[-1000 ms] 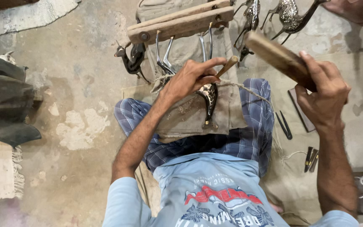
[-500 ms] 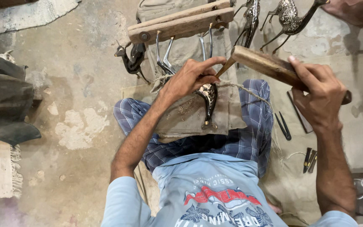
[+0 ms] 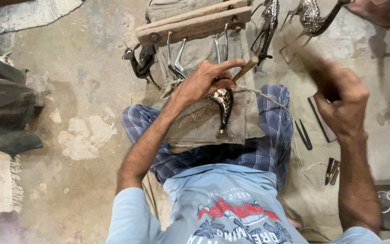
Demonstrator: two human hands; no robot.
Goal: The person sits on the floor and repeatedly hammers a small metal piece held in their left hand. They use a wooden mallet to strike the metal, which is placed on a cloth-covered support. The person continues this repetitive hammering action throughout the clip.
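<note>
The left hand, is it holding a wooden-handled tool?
Yes, the left hand pinches a wooden-handled tool against the metal figure.

The bare concrete floor (image 3: 82, 81) carries a wooden clamp (image 3: 195, 22) just beyond the left hand (image 3: 204, 81). Two metal deer figures (image 3: 312, 18) stand beyond the right hand (image 3: 339, 99), with small chisels (image 3: 304, 134) lying just below it on the cloth mat (image 3: 375, 135).
</note>
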